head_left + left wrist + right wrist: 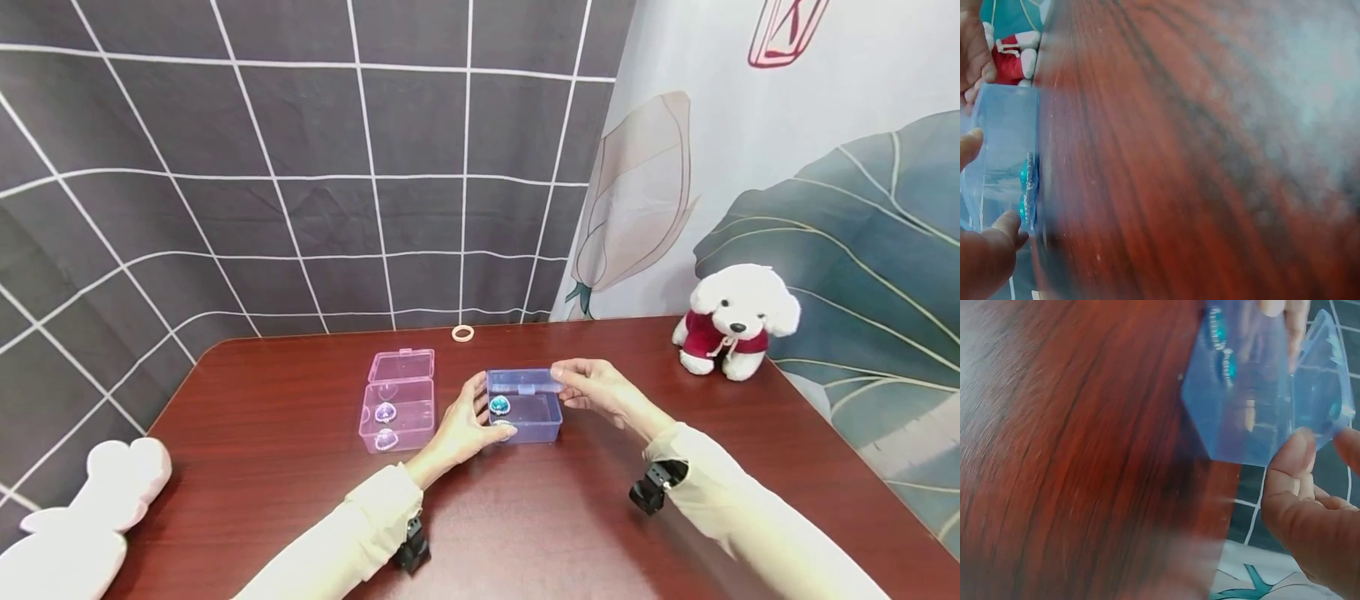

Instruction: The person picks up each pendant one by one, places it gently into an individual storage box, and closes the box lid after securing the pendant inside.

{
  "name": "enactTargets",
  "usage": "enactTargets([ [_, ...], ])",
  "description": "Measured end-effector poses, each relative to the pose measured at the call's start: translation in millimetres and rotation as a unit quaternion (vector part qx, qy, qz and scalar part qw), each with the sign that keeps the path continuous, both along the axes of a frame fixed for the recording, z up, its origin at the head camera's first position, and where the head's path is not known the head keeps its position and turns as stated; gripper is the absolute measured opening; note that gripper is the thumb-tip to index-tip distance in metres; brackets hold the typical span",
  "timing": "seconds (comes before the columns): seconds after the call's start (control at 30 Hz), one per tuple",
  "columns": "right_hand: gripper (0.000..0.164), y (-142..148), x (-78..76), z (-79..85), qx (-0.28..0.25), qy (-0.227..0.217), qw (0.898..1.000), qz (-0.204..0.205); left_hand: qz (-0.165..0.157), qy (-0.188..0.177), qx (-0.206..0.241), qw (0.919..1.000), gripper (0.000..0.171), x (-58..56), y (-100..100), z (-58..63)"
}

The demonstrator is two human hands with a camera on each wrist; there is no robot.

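Note:
A see-through blue plastic box [536, 431] stands on the table in front of me, its hinged lid [517, 379] raised. My left hand [459, 425] grips the box's left side, thumb at the front and fingers behind. At the lid's right corner, my right hand [600, 390] pinches the edge between thumb and finger, as the right wrist view also shows. Inside the box lie two teal gems with beaded rims; the rear gem [499, 406] is plain to see, while the left thumb partly covers the front one. Both teal gems [1218, 328] show through the wall in the right wrist view.
Left of the blue box, a pink plastic box [420, 437] stands with its lid up, holding purple beaded gems [386, 412]. A pale ring [462, 333] lies at the table's back edge. A white plush dog [731, 321] sits back right; a white figure [97, 508] stands at left.

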State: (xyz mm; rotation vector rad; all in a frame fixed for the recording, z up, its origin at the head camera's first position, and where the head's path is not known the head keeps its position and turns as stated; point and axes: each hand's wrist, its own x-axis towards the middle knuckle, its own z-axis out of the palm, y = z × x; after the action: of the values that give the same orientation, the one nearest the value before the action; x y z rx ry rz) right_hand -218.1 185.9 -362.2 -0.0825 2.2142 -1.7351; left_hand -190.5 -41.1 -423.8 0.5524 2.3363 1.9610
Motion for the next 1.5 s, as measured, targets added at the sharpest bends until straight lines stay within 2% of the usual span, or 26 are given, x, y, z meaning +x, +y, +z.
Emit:
enactTargets([
  [0.07,0.051,0.3,2.9,-1.3,0.035,0.021,0.999,0.029,-0.004,0.007,0.001,1.0000,0.090,0.5,-0.6,0.4],
  [0.17,0.047,-0.3,4.4,-5.4,0.086,0.070,0.992,0.057,-0.005,-0.009,0.005,0.9999,0.090,-0.1,-0.2,1.6],
  [0.23,0.045,-0.9,5.4,-7.8,0.104,0.099,0.987,0.070,-0.003,-0.035,0.011,0.9993,0.090,-1.1,0.6,2.4],
  [0.33,0.045,-1.1,7.9,-11.0,0.106,0.114,0.985,0.072,0.003,-0.057,0.007,0.9983,0.087,-0.7,0.9,4.1],
  [0.43,0.047,-0.9,11.6,-12.8,0.099,0.108,0.987,0.069,0.007,-0.057,-0.006,0.9983,0.079,1.0,0.5,5.2],
  [0.57,0.050,-1.3,16.3,-15.9,0.072,0.086,0.992,0.059,0.008,-0.035,-0.019,0.9992,0.070,2.1,0.4,4.0],
  [0.73,0.053,-2.6,21.9,-22.4,0.034,0.075,0.995,0.049,0.014,-0.018,-0.028,0.9993,0.071,3.4,0.3,3.6],
  [0.93,0.052,-2.8,25.2,-31.2,0.021,0.078,0.996,0.036,0.027,-0.010,-0.057,0.9980,0.074,3.5,1.9,8.5],
  [1.03,0.053,-1.1,25.4,-34.3,0.020,0.069,0.997,0.028,0.036,0.002,-0.096,0.9947,0.074,3.7,3.4,14.7],
  [1.17,0.051,-1.4,26.3,-34.0,0.015,0.061,0.998,-0.001,0.045,0.024,-0.159,0.9860,0.073,8.4,0.0,24.3],
  [1.27,0.045,-8.1,23.7,-22.9,-0.001,0.088,0.994,-0.059,0.039,0.027,-0.172,0.9840,0.075,13.0,-12.4,38.4],
  [1.37,0.037,-23.3,15.5,-3.0,-0.029,0.136,0.984,-0.110,0.037,0.026,-0.154,0.9870,0.079,13.0,-38.6,55.4],
  [1.43,0.035,-38.6,9.9,10.7,-0.056,0.150,0.980,-0.122,0.052,0.026,-0.150,0.9870,0.082,12.2,-62.8,63.8],
  [1.5,0.034,-58.0,5.7,20.8,-0.091,0.146,0.978,-0.115,0.069,0.015,-0.141,0.9875,0.087,12.3,-88.6,65.3],
])
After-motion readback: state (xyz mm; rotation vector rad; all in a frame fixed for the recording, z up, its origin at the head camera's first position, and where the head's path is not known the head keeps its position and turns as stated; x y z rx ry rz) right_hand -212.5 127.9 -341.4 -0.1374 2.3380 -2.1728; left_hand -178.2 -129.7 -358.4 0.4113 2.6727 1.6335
